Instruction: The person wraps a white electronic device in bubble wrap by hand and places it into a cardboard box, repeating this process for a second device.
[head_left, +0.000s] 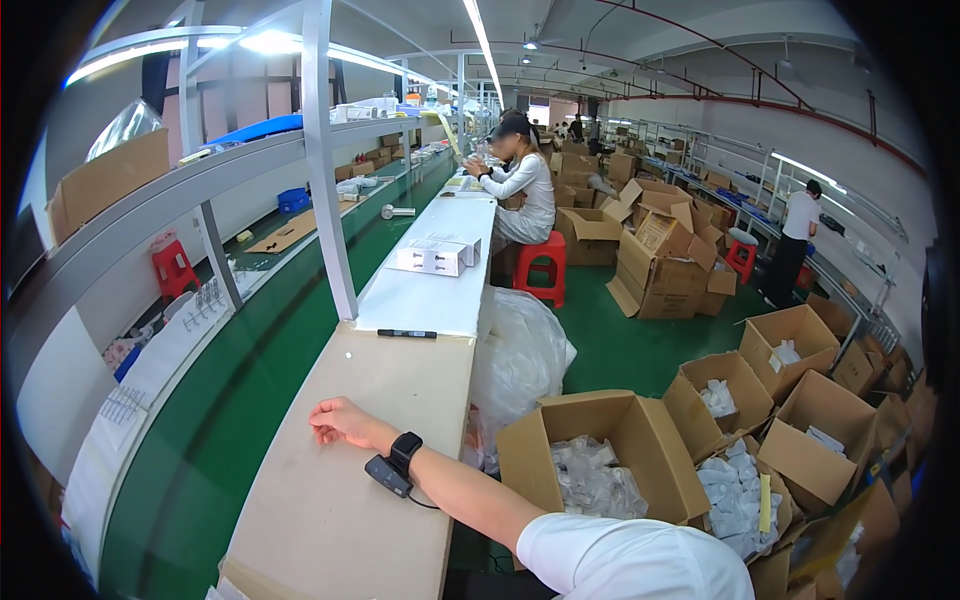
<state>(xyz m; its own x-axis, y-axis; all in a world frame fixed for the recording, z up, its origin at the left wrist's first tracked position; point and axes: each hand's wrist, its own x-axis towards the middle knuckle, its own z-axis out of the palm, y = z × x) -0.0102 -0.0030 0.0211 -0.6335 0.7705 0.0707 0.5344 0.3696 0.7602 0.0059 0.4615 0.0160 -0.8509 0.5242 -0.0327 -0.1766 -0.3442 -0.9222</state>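
Observation:
My right hand [342, 422] hovers over or rests on the beige bench top [350, 510]; contact cannot be made out. Its fingers are loosely bent and slightly apart, with nothing visible in them. On that wrist sit a black band [404, 450] and a small dark device [388, 476] with a cable. A tiny white piece [348, 354] lies beyond the hand. Farther on, a black marker pen [407, 334] lies across the edge of the white bench section [385, 300], which carries white boxes [438, 255]. My left hand is out of view.
A green conveyor belt [250, 400] runs along the left, past a metal post [328, 160]. Open cardboard boxes [650, 450] with plastic-wrapped items crowd the right, near a large clear plastic bag [525, 350]. A seated co-worker [525, 195] works farther along, on a red stool [541, 268].

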